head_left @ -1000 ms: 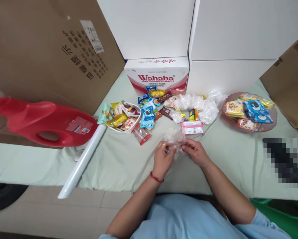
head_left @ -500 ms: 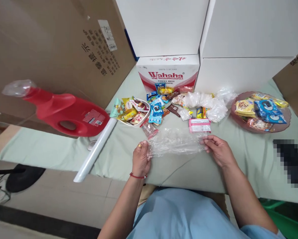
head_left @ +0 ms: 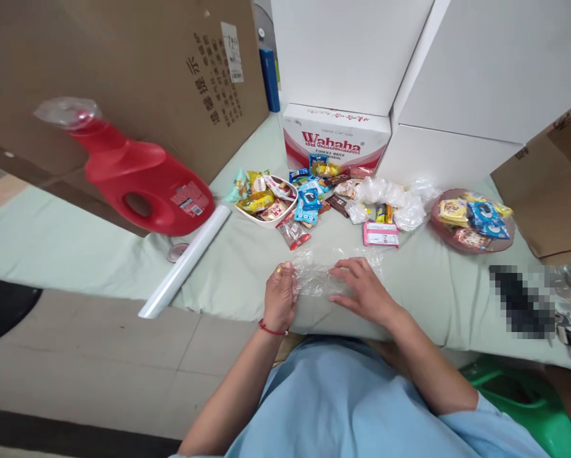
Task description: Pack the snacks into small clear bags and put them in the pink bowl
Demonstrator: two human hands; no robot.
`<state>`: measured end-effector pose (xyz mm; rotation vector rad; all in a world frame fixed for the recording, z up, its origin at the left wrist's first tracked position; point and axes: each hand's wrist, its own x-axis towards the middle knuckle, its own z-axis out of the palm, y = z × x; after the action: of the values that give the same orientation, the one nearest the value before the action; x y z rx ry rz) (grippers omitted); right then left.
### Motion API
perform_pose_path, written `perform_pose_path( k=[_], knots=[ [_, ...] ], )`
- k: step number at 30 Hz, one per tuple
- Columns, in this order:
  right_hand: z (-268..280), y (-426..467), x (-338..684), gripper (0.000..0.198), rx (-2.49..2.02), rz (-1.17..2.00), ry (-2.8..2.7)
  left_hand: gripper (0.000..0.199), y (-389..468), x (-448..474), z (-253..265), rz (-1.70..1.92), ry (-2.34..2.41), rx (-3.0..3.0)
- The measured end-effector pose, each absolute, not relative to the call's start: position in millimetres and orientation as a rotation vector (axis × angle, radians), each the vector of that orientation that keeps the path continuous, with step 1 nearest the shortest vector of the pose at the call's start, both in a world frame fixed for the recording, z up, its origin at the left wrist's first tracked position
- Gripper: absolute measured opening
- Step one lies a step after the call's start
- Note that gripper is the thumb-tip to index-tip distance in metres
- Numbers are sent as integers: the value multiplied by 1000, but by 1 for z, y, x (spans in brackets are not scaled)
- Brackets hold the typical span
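Note:
My left hand (head_left: 280, 296), with a ring and a red bracelet, pinches the left end of a crinkled sheet of clear plastic film (head_left: 311, 280). Over the right part of this film is my right hand (head_left: 361, 289), its fingers bent but apart and the thumb well away from them. The film lies low over the cloth and runs on beyond the right fingers. Just past it are a red-edged snack packet (head_left: 293, 231) and a pink-and-white packet (head_left: 380, 235).
A white bowl of snacks (head_left: 266, 222), loose wrapped snacks (head_left: 309, 200) and crumpled clear plastic (head_left: 409, 213) sit behind. At right stands a pinkish bowl (head_left: 479, 245) of packets. Leftward are a red jug (head_left: 146, 184) and white roll (head_left: 184, 261). A Wahaha box (head_left: 337, 137) stands behind.
My right hand has let go of the film's right end and moved left, its fingers spreading. The film looks less stretched. My left hand keeps its grip. The camera view has shifted.

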<state>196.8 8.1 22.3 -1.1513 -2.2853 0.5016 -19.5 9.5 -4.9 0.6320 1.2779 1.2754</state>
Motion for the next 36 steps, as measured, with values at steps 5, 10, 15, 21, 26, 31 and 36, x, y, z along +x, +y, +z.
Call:
perform_pose_path(
  k=[5,10,15,21,26,31,36],
  knots=[
    [8,1,161,32,-1087,564,-2310,53,-5,-22,0,1331,1163,570],
    [22,-2,154,17,-1038,752,-2101,57,-12,-23,5,1374,1073,523],
    [43,8,173,28,-1082,1153,-1745,59,-12,-39,6,1266,1007,585],
    [62,44,210,43,-1306,1489,-1452,57,-8,-93,5,726,968,901],
    [45,96,222,38,-1379,1522,-1733,55,-3,-132,-1,634,1468,1245],
    [17,142,198,31,-1196,1270,-2159,39,-16,-120,18,950,2134,1995],
    [13,167,177,26,-1006,1048,-2426,32,-6,-73,29,824,1403,2733]
  ],
)
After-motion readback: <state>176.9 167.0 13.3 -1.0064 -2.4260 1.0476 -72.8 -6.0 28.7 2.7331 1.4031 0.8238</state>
